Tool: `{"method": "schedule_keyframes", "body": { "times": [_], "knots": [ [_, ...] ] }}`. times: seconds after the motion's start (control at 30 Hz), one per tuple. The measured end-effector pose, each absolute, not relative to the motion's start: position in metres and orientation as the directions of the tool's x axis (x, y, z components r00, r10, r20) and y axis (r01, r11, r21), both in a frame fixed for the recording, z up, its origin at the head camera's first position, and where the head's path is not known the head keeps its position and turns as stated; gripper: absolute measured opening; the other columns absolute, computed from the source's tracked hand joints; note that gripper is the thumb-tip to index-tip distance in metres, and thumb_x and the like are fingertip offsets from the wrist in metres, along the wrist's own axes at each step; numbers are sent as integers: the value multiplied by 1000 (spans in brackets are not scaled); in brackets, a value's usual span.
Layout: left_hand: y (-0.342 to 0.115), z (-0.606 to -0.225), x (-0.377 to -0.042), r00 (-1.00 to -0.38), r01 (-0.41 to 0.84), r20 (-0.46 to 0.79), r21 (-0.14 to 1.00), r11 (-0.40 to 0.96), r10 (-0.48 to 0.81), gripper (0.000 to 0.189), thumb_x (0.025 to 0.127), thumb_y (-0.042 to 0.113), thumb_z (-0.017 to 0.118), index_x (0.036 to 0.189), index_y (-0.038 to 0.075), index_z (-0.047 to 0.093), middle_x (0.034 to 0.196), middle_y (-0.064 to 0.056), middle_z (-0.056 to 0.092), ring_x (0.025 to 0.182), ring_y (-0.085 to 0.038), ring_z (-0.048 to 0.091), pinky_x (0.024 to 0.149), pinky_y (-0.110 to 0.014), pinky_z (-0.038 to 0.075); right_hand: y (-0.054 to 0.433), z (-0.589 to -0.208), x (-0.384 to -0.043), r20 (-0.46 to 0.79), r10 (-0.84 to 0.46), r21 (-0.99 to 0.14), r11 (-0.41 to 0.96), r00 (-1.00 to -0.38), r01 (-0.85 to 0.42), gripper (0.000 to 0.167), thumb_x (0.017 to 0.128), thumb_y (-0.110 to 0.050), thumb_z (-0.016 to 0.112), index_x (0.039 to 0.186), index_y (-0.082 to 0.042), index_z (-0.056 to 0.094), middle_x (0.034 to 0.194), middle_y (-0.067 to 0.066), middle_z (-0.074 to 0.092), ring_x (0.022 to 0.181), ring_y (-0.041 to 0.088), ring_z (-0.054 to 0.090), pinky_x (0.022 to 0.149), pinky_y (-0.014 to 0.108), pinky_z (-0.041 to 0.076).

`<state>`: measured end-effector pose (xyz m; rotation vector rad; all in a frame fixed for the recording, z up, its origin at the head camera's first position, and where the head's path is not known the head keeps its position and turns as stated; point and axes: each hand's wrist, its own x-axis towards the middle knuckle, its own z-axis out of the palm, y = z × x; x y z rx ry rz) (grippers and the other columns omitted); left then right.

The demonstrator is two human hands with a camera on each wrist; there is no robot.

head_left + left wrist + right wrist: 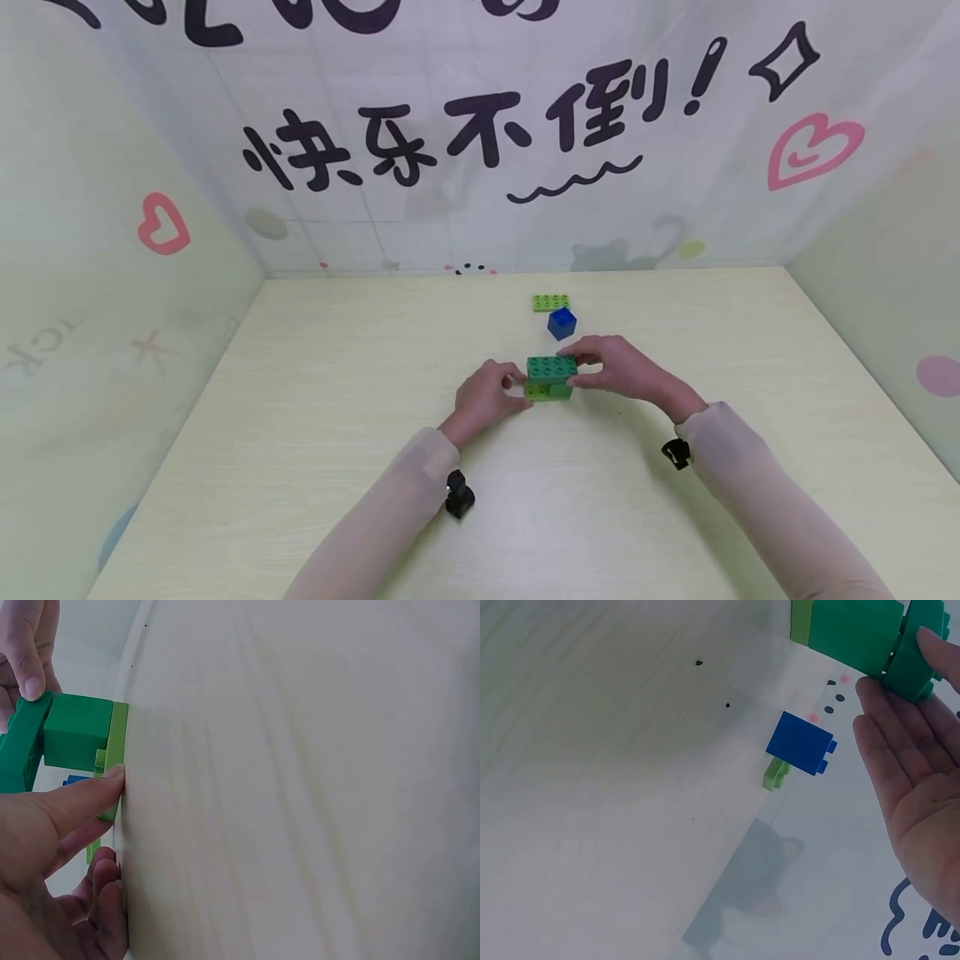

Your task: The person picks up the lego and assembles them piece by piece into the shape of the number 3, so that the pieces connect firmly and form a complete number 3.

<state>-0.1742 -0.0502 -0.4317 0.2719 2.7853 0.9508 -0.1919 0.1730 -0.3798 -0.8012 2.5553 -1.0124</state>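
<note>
In the head view a dark green studded brick [551, 367] sits at the top of a small stack, over a green block [561, 390] at the right end of a light green base plate [537, 393]. My right hand [624, 367] pinches the top brick by its right end, thumb in front and fingers behind. The left wrist view shows this brick slightly tilted, a thin gap between it and the block [77, 731]. With thumb and fingers, my left hand [487, 395] holds the left end of the base plate, which rests on the table.
Behind the stack stands a blue block [562, 323], and just beyond it lies another light green studded plate [551, 302]. The pale wooden table [360, 350] meets a printed backdrop [420, 233] at its far edge, with printed side walls left and right.
</note>
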Motion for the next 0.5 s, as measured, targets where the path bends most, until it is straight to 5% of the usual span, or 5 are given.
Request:
{"method": "schedule_keyframes", "body": {
  "times": [0.5],
  "knots": [
    [-51,-432,-174,-966,114,-114,615,780,231,34,71,28,78,103,19,69,86,2,52,77,-13,50,59,-28,37,171,-381,-192,-12,-593,-696,583,-805,-419,40,79,-11,71,117,-1,61,101,6,61,94,20,60,82,40,47]
  ]
}}
